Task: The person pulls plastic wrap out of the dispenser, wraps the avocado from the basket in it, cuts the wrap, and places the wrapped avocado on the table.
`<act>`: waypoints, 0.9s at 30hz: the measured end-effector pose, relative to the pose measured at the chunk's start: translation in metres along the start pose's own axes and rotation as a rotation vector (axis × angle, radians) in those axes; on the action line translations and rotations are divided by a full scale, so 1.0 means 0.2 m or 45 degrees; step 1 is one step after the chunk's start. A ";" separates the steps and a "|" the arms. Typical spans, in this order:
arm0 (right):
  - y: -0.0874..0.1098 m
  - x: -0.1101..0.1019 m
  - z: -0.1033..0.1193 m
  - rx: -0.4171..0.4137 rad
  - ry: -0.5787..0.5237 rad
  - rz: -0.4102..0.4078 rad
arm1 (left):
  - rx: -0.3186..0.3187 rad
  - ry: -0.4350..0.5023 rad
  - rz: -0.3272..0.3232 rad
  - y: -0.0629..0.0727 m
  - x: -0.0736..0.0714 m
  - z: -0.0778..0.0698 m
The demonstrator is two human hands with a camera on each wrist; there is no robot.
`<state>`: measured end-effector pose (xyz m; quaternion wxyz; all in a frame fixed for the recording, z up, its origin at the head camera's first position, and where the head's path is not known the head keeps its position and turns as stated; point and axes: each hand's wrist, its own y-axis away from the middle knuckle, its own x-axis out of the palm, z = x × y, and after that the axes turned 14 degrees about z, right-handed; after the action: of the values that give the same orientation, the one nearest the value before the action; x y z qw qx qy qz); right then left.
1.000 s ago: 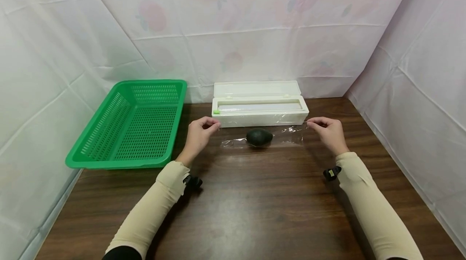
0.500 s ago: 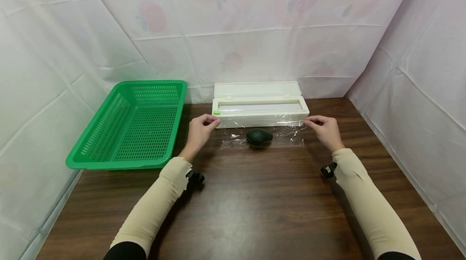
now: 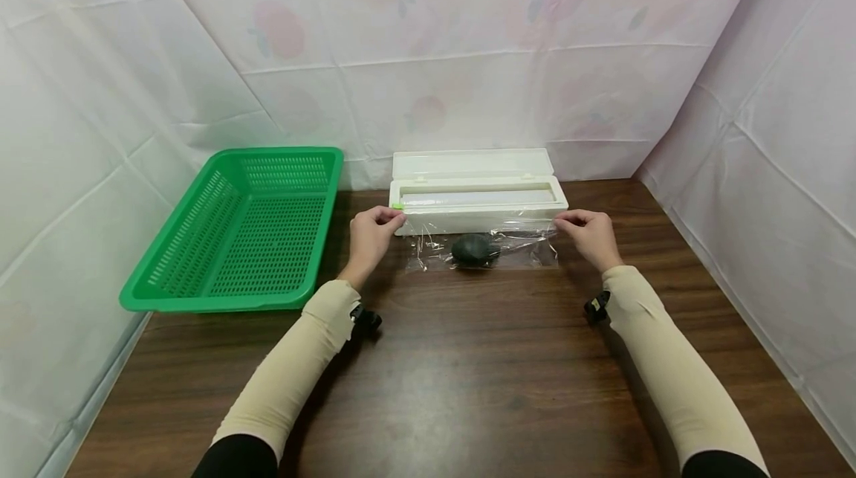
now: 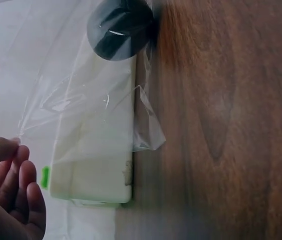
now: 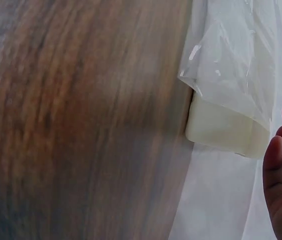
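In left hand (image 3: 371, 236), pinched film (image 3: 524, 245); towards back edge of worktop (image 3: 481, 359), in front of box (image 3: 468, 183), avocado (image 3: 472, 250), apparently partly beneath film; in right hand (image 3: 590, 236), film's other corner, likewise pinched; seemingly mid-wrapping, next calling for drawing film forward and pressing down.

One left arm (image 3: 277, 378), in a cream fabric sleeve (image 3: 304, 340) with black cloth (image 3: 237, 457) at the near end: is pointing forward and inward. One bare left hand (image 3: 370, 238): is pinching between thumb and forefinger, its other fingers (image 4: 27, 175) lying loosely bent. One right arm (image 3: 675, 374), sleeved to match: is pointing forward and inward. One bare right hand (image 3: 591, 237): is pinching likewise. The hands are standing well apart.
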<state>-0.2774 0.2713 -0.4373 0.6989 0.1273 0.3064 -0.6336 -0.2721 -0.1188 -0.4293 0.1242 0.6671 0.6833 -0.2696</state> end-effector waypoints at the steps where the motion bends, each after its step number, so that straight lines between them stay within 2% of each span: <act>1: 0.00 0.00 0.00 0.006 0.010 0.003 | -0.012 -0.009 0.000 0.00 0.00 0.00; 11: -0.04 0.03 -0.02 0.076 0.112 0.086 | -0.067 -0.126 -0.008 -0.02 0.02 0.04; 17: -0.05 0.03 -0.03 0.114 0.139 0.147 | -0.126 -0.151 0.026 -0.03 0.03 0.04; 27: -0.06 0.03 -0.06 0.156 0.244 0.229 | -0.144 -0.206 0.083 -0.02 0.06 0.06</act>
<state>-0.2923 0.2707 -0.4469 0.7113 0.2565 0.3197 -0.5710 -0.2793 -0.1156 -0.4454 0.2250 0.6568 0.6632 -0.2796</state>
